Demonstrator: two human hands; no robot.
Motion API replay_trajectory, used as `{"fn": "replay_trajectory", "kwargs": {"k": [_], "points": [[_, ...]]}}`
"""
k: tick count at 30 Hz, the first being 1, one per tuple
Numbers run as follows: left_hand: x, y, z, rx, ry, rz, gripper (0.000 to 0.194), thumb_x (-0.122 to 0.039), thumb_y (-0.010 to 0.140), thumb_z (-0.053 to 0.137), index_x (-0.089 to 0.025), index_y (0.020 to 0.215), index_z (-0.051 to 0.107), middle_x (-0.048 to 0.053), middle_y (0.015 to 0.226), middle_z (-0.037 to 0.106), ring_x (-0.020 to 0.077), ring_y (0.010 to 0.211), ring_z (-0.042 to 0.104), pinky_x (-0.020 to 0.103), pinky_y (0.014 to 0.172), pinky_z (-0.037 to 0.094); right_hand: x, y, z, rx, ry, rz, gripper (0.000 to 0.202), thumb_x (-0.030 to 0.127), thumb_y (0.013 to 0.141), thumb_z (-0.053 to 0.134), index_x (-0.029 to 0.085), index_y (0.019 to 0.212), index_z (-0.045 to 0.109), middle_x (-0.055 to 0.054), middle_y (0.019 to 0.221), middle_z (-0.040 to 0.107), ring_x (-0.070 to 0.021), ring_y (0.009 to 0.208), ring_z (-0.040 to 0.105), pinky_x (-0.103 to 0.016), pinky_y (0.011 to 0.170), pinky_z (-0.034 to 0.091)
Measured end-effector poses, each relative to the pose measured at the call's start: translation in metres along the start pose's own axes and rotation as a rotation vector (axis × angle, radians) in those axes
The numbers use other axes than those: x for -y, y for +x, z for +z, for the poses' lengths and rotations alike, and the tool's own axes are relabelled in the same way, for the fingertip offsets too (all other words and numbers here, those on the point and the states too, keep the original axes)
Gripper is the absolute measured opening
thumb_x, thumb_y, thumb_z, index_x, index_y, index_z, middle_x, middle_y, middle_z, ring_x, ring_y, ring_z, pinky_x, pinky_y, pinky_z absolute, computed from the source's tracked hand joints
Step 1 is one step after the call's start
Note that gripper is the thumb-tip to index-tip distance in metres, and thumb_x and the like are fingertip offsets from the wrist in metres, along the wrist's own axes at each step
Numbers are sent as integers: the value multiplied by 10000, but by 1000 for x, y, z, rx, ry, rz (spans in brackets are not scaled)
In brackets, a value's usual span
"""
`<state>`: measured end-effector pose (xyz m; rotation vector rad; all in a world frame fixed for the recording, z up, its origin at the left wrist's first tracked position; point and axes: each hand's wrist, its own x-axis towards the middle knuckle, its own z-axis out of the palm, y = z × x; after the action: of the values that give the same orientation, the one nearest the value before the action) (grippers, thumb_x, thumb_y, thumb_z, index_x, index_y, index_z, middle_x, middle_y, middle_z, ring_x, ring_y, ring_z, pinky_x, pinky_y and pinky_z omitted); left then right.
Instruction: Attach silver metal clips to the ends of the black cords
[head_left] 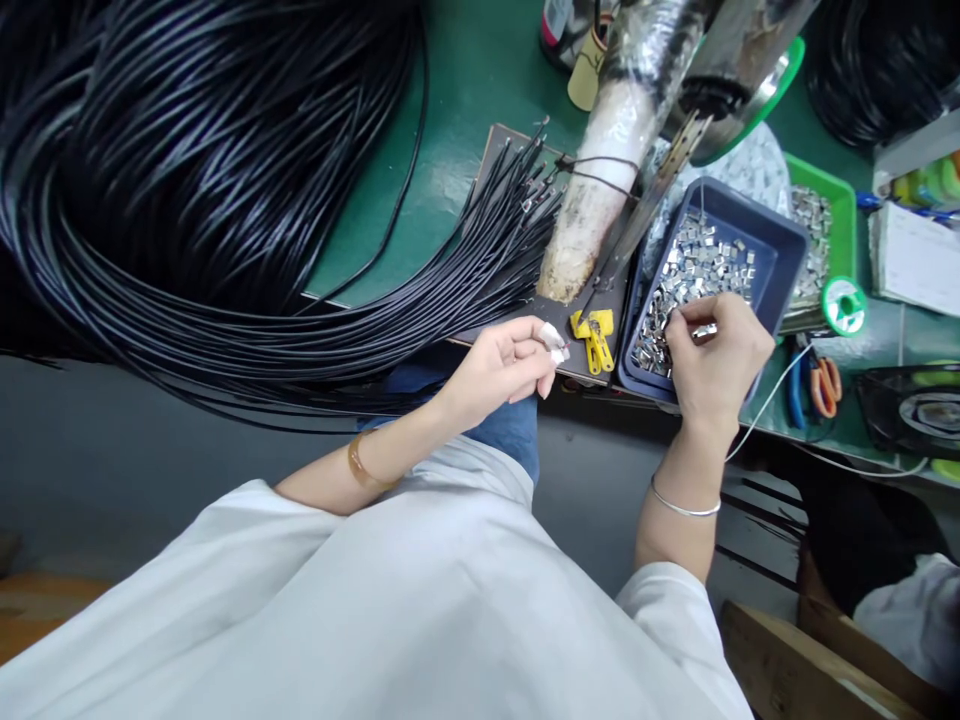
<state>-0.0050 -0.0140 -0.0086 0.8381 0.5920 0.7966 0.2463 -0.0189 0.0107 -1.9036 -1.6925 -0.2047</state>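
Meanwhile right hand (712, 365) fingers pinch shiny metal clips (694, 270) in a blue tray (787, 255); left hand (499, 370) (taped fingertips) loosely curled, empty.

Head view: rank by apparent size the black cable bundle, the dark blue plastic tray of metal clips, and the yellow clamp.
1. Black cable bundle, by far the largest.
2. Dark blue plastic tray of metal clips.
3. Yellow clamp, smallest.
No close calls.

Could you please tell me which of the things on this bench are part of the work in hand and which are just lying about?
In use:
- right hand picking in the blue tray of metal clips
- left hand, fingertips taped, beside the black cable ends
- yellow clamp

Lying about:
- orange-handled pliers
- solder spool
- green tray
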Motion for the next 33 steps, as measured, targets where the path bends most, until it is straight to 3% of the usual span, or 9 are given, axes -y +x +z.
{"fn": "replay_trajectory", "kwargs": {"k": [3, 5, 8, 12, 18, 24, 28, 31, 33], "points": [[-1, 1, -2, -26, -19, 2, 161, -242, 803, 678, -135, 818, 560, -39, 539, 588, 1, 366, 355, 144, 367, 221, 19, -7, -9, -184, 113, 54, 104, 116, 748, 638, 203, 710, 598, 19, 714, 608, -108, 620, 551, -261, 569, 435], [-3, 0, -1, -35, -1, 5, 172, -252, 788, 698, -122, 827, 592, -33, 538, 594, -1, 371, 352, 145, 368, 223, 41, -18, -17, -261, 339, 123, 96, 144, 750, 692, 193, 736, 611, 10, 743, 633, -105, 609, 598, -250, 534, 454], [-9, -1, 3, -56, 16, 17, 156, -237, 782, 698, -116, 819, 607, -34, 520, 588, -2, 373, 358, 141, 372, 235, 77, -39, -22, -298, 586, 144, 111, 147, 769, 712, 189, 779, 610, 6, 825, 669, -144, 701, 694, -273, 574, 524], [-14, -1, 8, -70, 96, 53, 113, -185, 772, 696, -116, 766, 607, -33, 541, 589, 21, 447, 491, 132, 443, 369, 104, -58, -10, -176, 653, 57, 125, 101, 783, 690, 208, 845, 672, 0, 898, 695, -150, 832, 700, -312, 686, 594], [-9, -2, 9, -103, 282, 257, 103, -183, 755, 710, -108, 741, 641, 9, 687, 646, 68, 629, 594, 178, 627, 511, 106, -59, 5, 4, 768, 119, 91, 155, 826, 668, 226, 870, 704, -12, 929, 695, -126, 885, 681, -261, 693, 602], [-2, -4, 5, -150, 612, 480, 70, -183, 802, 685, -115, 803, 701, 16, 707, 668, 40, 524, 436, 174, 482, 361, 107, -61, 6, -26, 818, 142, 89, 156, 823, 662, 227, 861, 700, -15, 941, 685, -125, 884, 682, -271, 737, 606], [-1, -3, 3, -117, 610, 661, 60, -193, 804, 702, -140, 827, 714, 25, 744, 703, 54, 557, 489, 182, 537, 401, 100, -63, 14, 81, 1071, 240, 43, 226, 838, 641, 213, 800, 655, -19, 966, 667, -141, 903, 692, -344, 854, 611], [-2, -4, 2, -55, 555, 585, 116, -253, 831, 685, -147, 789, 704, 30, 723, 700, 76, 606, 552, 196, 599, 441, 96, -63, 20, 168, 1187, 279, 146, 297, 852, 616, 194, 749, 607, -26, 973, 661, -151, 861, 707, -372, 843, 618], [-3, -6, 3, -39, 468, 409, 201, -313, 869, 641, -138, 776, 672, 31, 699, 682, 79, 602, 568, 194, 593, 446, 97, -63, 20, 78, 1106, 283, 113, 278, 861, 609, 193, 787, 619, -27, 991, 655, -152, 871, 709, -359, 815, 620]]}}
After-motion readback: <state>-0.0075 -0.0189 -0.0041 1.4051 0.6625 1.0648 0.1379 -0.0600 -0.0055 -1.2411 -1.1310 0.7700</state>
